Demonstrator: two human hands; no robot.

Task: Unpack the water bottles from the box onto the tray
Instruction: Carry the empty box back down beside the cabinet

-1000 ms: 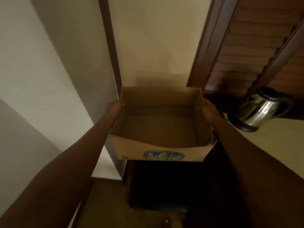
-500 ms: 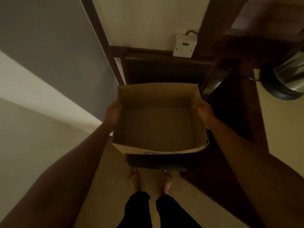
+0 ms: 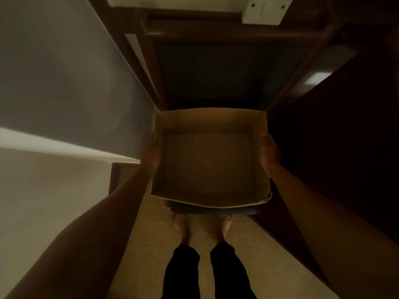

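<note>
A: So why two hands on the shallow brown cardboard box [image 3: 207, 160]?

B: Looks like it's carried level: left hand [image 3: 153, 155] grips the left wall, right hand [image 3: 268, 150] the right wall, thumbs at the rim, fingers curled outside, mostly hidden

A: Where's it sitting?

B: Mid-air, over the near edge of a dark low piece of furniture [image 3: 216, 70], bare feet [image 3: 181, 228] on beige carpet [image 3: 151, 244] below

A: Contents?

B: Nothing, bare cardboard floor. No bottles, no tray in view. Guessing unpacking's finished, box being put away
</note>
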